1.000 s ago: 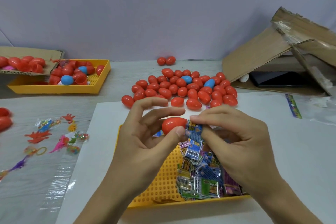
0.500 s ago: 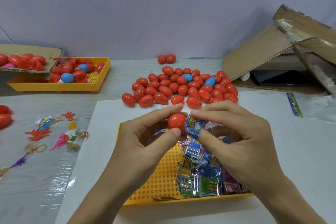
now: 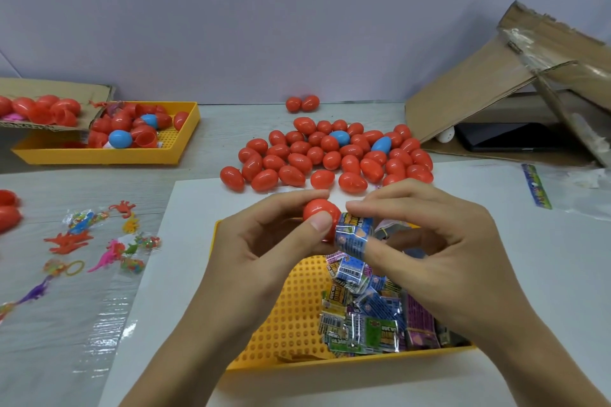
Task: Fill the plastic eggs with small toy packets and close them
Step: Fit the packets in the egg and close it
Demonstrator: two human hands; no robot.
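Currently the red egg is pinched in the left hand above the near yellow tray; right hand fingers clamp a crinkly foil packet against it. Stuffing is underway, closing remains. Glossy closed eggs heaped farther back; many packets left.
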